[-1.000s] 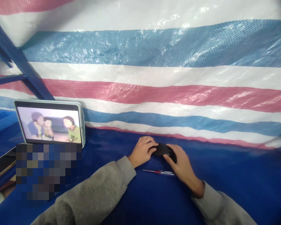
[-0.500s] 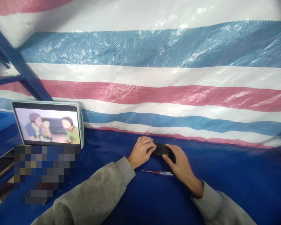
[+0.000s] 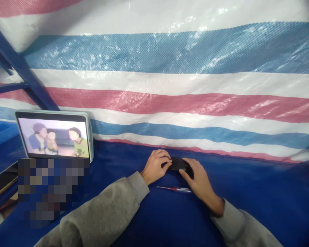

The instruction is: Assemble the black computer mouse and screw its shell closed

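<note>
A black, rounded object that looks like a computer mouse (image 3: 178, 164) lies on the blue table between my hands. My left hand (image 3: 157, 166) grips its left end, thumb and fingertips pinched together there. Around its right end curves my right hand (image 3: 199, 178), with the thumb on the near side and the fingers on the far side. Both hands cover parts of it. Just in front, a small screwdriver (image 3: 173, 189) with a clear and red handle lies on the table, its thin shaft pointing left and its handle end close to my right wrist.
A tablet (image 3: 54, 137) playing a cartoon stands at the left, with a blurred-out patch before it. A phone (image 3: 2, 181) lies at the far left edge. Behind it are a blue tray (image 3: 3, 133) and a blue metal frame (image 3: 23, 65). Striped plastic sheeting (image 3: 170, 82) hangs behind the table.
The view has shifted very slightly, so the tablet and phone appear a little further right. Both hands stay on the black mouse with almost no visible movement.
</note>
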### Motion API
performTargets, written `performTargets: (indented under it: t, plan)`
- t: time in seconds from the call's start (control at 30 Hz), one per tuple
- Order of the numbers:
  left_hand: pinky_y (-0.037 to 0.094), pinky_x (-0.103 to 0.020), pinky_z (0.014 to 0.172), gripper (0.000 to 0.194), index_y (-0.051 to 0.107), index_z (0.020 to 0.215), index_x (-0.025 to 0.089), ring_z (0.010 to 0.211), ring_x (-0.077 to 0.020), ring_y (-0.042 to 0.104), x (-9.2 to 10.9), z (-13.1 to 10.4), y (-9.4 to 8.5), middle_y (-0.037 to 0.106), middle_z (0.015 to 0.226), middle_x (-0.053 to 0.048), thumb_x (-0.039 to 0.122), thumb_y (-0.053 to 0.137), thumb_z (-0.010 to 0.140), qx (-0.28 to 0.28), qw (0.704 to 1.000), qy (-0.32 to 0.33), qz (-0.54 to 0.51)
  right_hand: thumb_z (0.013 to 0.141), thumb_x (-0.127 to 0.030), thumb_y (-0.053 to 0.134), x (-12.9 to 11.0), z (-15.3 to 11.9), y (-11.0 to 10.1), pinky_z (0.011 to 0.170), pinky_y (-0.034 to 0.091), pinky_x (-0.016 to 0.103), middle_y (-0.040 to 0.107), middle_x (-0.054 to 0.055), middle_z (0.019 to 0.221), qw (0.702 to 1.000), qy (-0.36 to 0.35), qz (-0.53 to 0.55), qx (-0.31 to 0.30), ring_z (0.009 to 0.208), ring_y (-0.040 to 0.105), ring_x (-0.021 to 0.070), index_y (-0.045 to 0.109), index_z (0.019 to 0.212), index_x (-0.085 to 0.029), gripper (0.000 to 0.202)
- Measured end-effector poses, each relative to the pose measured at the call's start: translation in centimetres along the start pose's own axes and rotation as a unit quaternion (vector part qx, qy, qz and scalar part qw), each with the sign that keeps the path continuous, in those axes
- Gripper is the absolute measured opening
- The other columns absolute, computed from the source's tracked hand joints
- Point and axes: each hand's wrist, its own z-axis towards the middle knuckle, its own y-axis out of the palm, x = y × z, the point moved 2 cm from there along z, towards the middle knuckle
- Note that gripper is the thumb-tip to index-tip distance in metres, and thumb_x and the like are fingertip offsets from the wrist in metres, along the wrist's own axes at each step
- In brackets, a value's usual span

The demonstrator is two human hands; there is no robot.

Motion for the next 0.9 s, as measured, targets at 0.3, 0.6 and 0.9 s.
performTargets:
  t: [0.3, 0.6, 0.9]
  plan:
    - [0.046, -0.038, 0.088, 0.015, 0.070, 0.080, 0.018, 0.099, -0.0211, 0.061, 0.19, -0.16, 0.01, 0.069, 0.096, -0.005, 0.014, 0.059, 0.088, 0.019, 1.000, 0.020, 0.004, 0.089, -0.047, 0.053, 0.23, -0.02, 0.22, 0.096, 0.044, 0.044, 0.063, 0.011, 0.118, 1.000, -0.005, -0.001, 0.012, 0.110, 0.057, 0.0264, 0.056, 0.121, -0.020, 0.042]
    - [0.046, -0.038, 0.087, 0.014, 0.069, 0.083, 0.019, 0.098, -0.0214, 0.062, -0.02, -0.15, 0.09, 0.069, 0.098, -0.005, 0.016, 0.057, 0.090, 0.005, 1.000, 0.006, 0.008, 0.088, -0.047, 0.054, 0.29, 0.04, 0.23, 0.096, 0.044, 0.045, 0.063, 0.011, 0.117, 1.000, -0.007, 0.008, 0.017, 0.109, 0.056, 0.0268, 0.057, 0.119, -0.020, 0.041]
    - [0.042, -0.038, 0.096, 0.014, 0.063, 0.102, 0.020, 0.104, -0.0199, 0.060, -0.01, 0.06, 0.04, 0.068, 0.104, -0.003, 0.015, 0.057, 0.091, -0.047, 0.999, -0.021, 0.014, 0.089, -0.046, 0.053, 0.15, 0.01, 0.14, 0.095, 0.044, 0.044, 0.063, 0.011, 0.117, 1.000, -0.009, 0.002, 0.019, 0.109, 0.057, 0.0262, 0.057, 0.119, -0.021, 0.040]
